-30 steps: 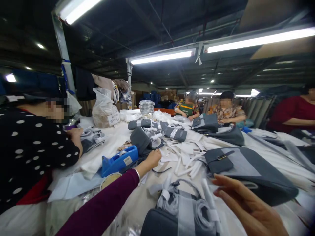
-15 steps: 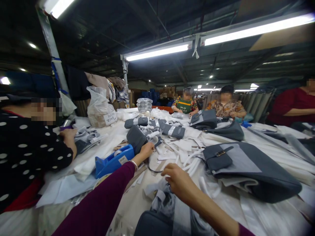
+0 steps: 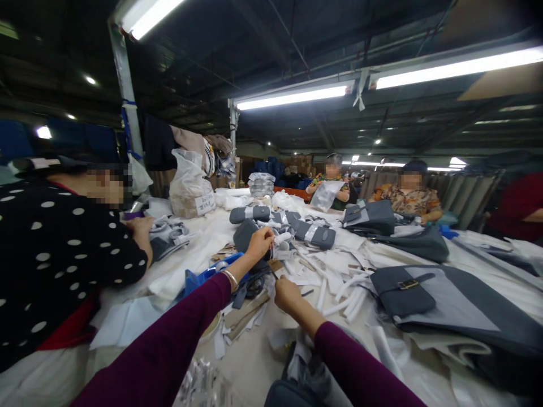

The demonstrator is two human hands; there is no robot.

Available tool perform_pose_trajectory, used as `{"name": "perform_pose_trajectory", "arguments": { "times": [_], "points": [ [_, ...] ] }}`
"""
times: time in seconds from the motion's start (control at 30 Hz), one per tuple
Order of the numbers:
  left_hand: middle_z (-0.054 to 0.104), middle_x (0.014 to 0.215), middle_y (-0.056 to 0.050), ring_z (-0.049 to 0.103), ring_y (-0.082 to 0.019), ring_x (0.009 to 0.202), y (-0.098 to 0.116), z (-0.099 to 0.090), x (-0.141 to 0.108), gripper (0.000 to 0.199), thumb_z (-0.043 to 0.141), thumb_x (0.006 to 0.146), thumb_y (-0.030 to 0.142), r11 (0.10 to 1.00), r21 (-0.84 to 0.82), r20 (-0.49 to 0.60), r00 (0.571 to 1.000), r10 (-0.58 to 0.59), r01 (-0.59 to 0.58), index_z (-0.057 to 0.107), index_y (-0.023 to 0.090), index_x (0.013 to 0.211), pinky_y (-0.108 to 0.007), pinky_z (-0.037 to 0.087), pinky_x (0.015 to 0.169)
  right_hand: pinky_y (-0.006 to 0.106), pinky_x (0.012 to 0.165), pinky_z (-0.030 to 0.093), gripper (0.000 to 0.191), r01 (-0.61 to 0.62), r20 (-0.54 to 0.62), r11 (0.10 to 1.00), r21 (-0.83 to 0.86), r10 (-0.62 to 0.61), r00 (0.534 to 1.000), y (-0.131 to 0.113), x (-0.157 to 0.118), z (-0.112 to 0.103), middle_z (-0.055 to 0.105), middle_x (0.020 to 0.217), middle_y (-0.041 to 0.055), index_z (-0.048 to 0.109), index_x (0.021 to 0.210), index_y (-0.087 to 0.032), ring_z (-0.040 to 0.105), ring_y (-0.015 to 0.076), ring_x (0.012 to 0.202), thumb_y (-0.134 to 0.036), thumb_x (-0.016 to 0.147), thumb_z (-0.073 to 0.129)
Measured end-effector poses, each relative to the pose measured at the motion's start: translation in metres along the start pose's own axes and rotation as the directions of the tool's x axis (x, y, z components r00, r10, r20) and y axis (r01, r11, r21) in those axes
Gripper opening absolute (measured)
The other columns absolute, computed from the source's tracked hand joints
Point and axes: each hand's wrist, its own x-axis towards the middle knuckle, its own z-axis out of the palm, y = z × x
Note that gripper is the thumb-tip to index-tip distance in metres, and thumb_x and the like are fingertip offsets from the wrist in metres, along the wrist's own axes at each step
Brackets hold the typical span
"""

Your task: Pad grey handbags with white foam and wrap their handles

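My left hand (image 3: 260, 244) is closed in a pinch over the middle of the table, beside a dark grey pouch (image 3: 246, 234); what its fingertips hold is too small to make out. Just below and to the right, my right hand (image 3: 289, 295) is closed at the lower end of a small brown tag-like piece (image 3: 275, 266) with a thin dark part. A blue tape dispenser (image 3: 193, 281) stands left of my hands, partly behind my left forearm. Dark straps (image 3: 254, 285) lie between my forearms. Below my right sleeve sits a dark grey bag (image 3: 292, 394), partly hidden.
A large grey backpack (image 3: 466, 305) with a buckled pocket lies at right. White paper strips and rolls (image 3: 326, 265) litter the middle. Wrapped grey pouches (image 3: 316, 234) lie farther back. A co-worker in a dotted top (image 3: 63, 243) works close at left; other people stand across the table.
My right hand has moved up and left toward my left hand and now holds the brown piece. My view has turned left. A person across the table has raised a clear plastic bag.
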Motion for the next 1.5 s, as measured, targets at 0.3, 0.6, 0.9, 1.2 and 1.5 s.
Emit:
{"name": "perform_pose_trajectory", "arguments": {
  "times": [0.3, 0.6, 0.9, 1.2, 1.5],
  "points": [
    [0.053, 0.058, 0.005, 0.048, -0.007, 0.043, 0.048, -0.042, 0.006, 0.010, 0.057, 0.076, 0.023, 0.959, -0.281, -0.054, 0.998, 0.028, -0.042, 0.049, 0.017, 0.075, -0.017, 0.039, 0.040, 0.032, 0.072, 0.053, 0.011, 0.013, -0.121, 0.877, 0.480, 0.052, 0.991, -0.038, 0.016, -0.045, 0.067, 0.085, 0.0029, 0.065, 0.088, -0.015, 0.064, 0.0156, 0.077, -0.024, 0.082, 0.065],
    [0.062, 0.058, 0.001, 0.046, -0.005, 0.036, 0.122, -0.045, -0.058, 0.024, 0.068, 0.074, 0.032, 0.905, -0.421, 0.293, 0.954, 0.069, 0.063, 0.052, 0.014, 0.075, -0.015, 0.033, 0.035, 0.036, 0.095, 0.044, 0.056, 0.348, -0.422, 0.512, 0.785, 0.031, 0.906, 0.005, -0.053, -0.097, 0.062, 0.122, 0.0069, 0.056, 0.118, -0.018, 0.057, 0.0220, 0.113, -0.016, 0.062, 0.059],
    [0.069, 0.075, -0.006, 0.046, -0.003, 0.037, 0.192, -0.017, -0.128, 0.026, 0.065, 0.080, 0.036, 0.842, -0.506, 0.475, 0.875, 0.091, 0.187, 0.056, 0.012, 0.078, -0.014, 0.030, 0.034, 0.039, 0.099, 0.039, 0.029, 0.422, -0.405, 0.085, 0.903, -0.163, 0.900, 0.007, -0.158, -0.095, 0.072, 0.093, 0.0040, 0.065, 0.103, -0.017, 0.065, 0.0207, 0.096, -0.027, 0.076, 0.062],
    [0.071, 0.083, -0.007, 0.047, -0.003, 0.036, 0.228, 0.013, -0.169, 0.026, 0.065, 0.080, 0.037, 0.814, -0.543, 0.471, 0.878, 0.090, 0.208, 0.052, 0.014, 0.080, -0.015, 0.034, 0.037, 0.039, 0.091, 0.045, 0.040, 0.220, -0.239, -0.149, 0.964, -0.118, 0.964, 0.025, -0.220, -0.078, 0.071, 0.100, 0.0081, 0.062, 0.113, -0.018, 0.064, 0.0230, 0.097, -0.035, 0.076, 0.063],
    [0.065, 0.083, -0.005, 0.063, -0.011, 0.068, 0.236, 0.039, -0.183, 0.020, 0.073, 0.068, 0.016, 0.619, -0.688, 0.481, 0.877, 0.000, 0.378, 0.058, 0.013, 0.082, -0.018, 0.047, 0.057, 0.018, 0.046, 0.037, 0.034, 0.204, -0.137, -0.262, 0.943, 0.253, 0.958, 0.037, -0.235, -0.062, 0.062, 0.056, -0.0009, 0.061, 0.081, -0.015, 0.052, 0.0076, 0.044, -0.040, 0.065, 0.077]
  ]
}}
